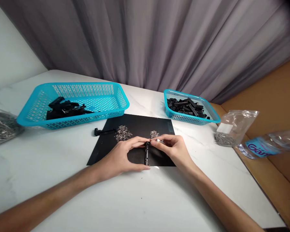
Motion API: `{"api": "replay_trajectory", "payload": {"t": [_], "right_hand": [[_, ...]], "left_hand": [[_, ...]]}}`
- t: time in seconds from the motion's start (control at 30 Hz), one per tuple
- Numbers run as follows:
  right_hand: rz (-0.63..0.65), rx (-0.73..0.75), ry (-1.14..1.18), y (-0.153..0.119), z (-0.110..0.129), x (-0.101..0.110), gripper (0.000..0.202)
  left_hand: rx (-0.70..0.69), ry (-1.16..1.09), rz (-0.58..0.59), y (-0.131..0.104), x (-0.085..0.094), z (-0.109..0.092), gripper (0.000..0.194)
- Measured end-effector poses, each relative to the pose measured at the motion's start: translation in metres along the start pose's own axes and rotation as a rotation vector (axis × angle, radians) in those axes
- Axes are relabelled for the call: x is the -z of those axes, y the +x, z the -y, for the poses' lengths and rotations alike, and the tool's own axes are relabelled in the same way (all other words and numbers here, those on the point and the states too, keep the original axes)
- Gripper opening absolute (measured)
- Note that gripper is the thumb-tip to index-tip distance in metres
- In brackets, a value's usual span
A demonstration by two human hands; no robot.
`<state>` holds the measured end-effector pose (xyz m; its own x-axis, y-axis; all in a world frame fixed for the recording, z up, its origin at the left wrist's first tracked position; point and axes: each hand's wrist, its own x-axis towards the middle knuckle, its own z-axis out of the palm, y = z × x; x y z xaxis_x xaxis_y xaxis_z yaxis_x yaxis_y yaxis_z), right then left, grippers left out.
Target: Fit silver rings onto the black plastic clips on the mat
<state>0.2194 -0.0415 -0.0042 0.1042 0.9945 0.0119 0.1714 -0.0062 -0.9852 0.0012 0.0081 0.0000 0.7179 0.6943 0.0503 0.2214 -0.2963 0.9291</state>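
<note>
My left hand [123, 154] is closed on a narrow black plastic part [146, 154], its thumb at the near end and its fingers at the far end. The part stands lengthwise over a black sheet [137, 122]. My right hand [171, 146] is closed in a pinch at the far end of that part, with a small thin piece with a white end [158, 140] between its fingers; its exact kind is too small to make out. Just beyond the hands lie a larger pile of small metal pieces [123, 132] and a smaller pile of metal pieces [154, 134].
Another black part [102, 131] lies at the sheet's left edge. A blue basket [99, 116] and a smaller blue basket [183, 120] hold black parts. Bags of metal pieces stand left [4, 125] and right [226, 139], near a plastic bottle [268, 143]. A curtain hangs behind.
</note>
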Motion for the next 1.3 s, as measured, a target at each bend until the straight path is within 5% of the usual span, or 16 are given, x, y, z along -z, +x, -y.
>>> {"api": "replay_trajectory", "payload": {"t": [0.23,0.73,1.13,1.3], "right_hand": [[-0.008,-0.003,0.002,0.000,-0.001,-0.004,0.030],[0.049,-0.010,-0.139,0.005,-0.003,0.001,0.038],[0.152,0.373,-0.472,-0.015,0.018,0.023,0.023],[0.101,0.319,-0.448,-0.012,0.014,0.018,0.014]], "left_hand": [[-0.006,0.242,-0.028,0.001,0.000,0.000,0.067],[-0.046,0.284,0.034,0.005,-0.001,-0.001,0.059],[-0.032,0.280,0.026,-0.001,-0.003,0.005,0.067],[-0.039,0.301,0.034,0.001,-0.002,0.006,0.068]]}}
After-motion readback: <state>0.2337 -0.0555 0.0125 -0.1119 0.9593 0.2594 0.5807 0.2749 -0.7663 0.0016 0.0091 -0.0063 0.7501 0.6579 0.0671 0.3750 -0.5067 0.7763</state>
